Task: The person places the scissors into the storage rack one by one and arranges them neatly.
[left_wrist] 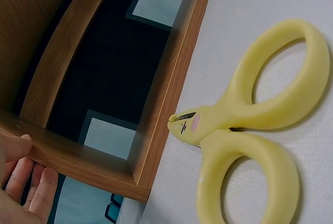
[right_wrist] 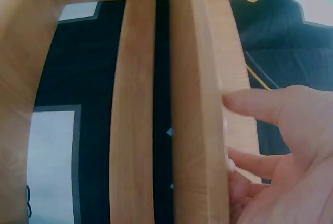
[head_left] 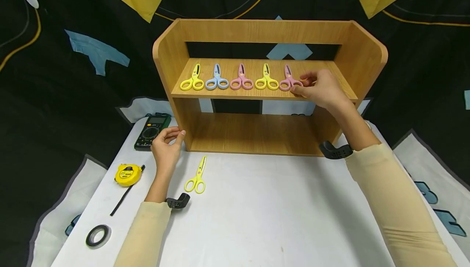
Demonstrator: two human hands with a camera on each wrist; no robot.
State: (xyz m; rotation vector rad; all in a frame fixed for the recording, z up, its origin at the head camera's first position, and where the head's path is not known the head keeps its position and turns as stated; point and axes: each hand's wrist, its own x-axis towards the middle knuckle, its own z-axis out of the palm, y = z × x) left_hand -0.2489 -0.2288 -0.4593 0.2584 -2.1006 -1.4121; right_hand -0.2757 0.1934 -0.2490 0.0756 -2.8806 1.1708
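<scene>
A wooden shelf unit (head_left: 257, 30) stands on the white table. On its upper board lie scissors in a row: yellow (head_left: 193, 80), blue (head_left: 217, 79), pink (head_left: 241, 79), yellow (head_left: 266, 79) and pink (head_left: 288, 80). My right hand (head_left: 302, 85) reaches onto that board, and its thumb and fingertips touch the handle of the rightmost pink scissors. In the right wrist view its fingers (right_wrist: 250, 101) look loosely straight beside the board (right_wrist: 197, 104). My left hand (head_left: 175, 133) rests with straight fingers (left_wrist: 21, 182) against the shelf's lower left side panel (left_wrist: 78, 161). Another yellow pair of scissors (head_left: 197, 177) (left_wrist: 218, 125) lies on the table just to its right.
A green multimeter (head_left: 152, 131) lies left of the shelf. A yellow tape measure (head_left: 127, 174), a black strip (head_left: 123, 197) and a roll of black tape (head_left: 98, 235) lie at the table's left. The lower shelf board (head_left: 257, 132) holds nothing. A dark patterned cloth hangs behind.
</scene>
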